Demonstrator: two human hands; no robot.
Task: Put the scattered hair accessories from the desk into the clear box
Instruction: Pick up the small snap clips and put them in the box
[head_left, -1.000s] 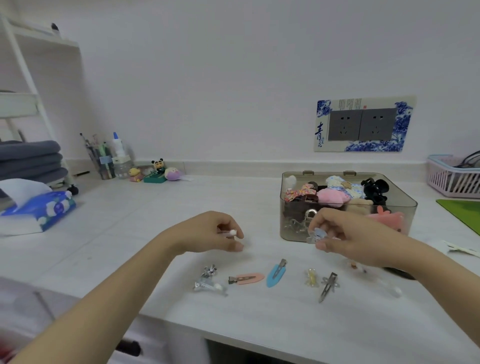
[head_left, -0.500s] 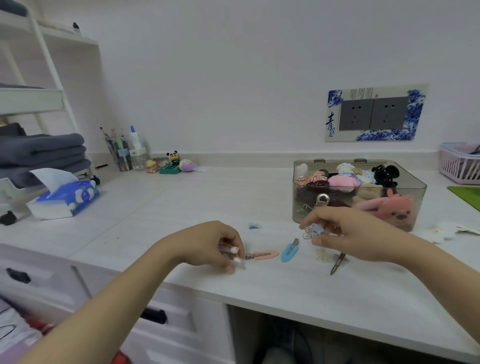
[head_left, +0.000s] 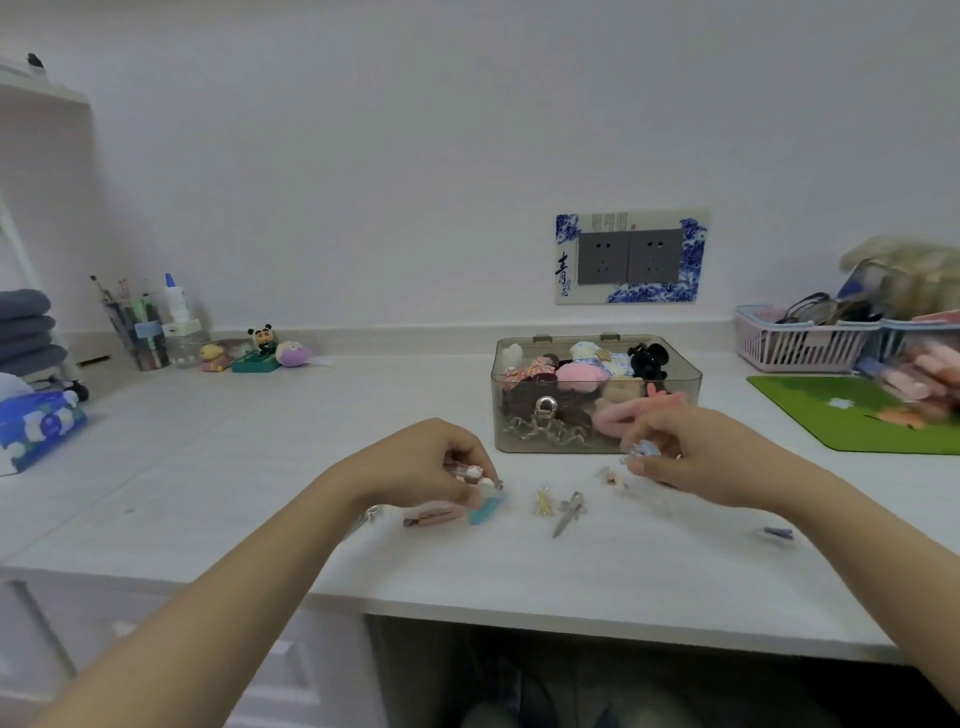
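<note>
The clear box stands open on the white desk, filled with hair ties, bows and claws. My left hand is closed around small clips, its fingertips touching the blue clip beside the pink clip. My right hand, just in front of the box, pinches a small pale blue clip. Loose on the desk between the hands lie a tiny yellow claw, a silver clip and a small clear clip. A dark blue clip lies at the right.
A green mat and pink baskets sit at the right. At the back left are a pen jar, a glue bottle and small figurines. A tissue pack lies at the left edge; drawers sit below.
My left hand has moved right, from the pink clip's end onto the blue clip, still holding small clips. My right hand keeps its pale blue clip. The view has shifted right.
</note>
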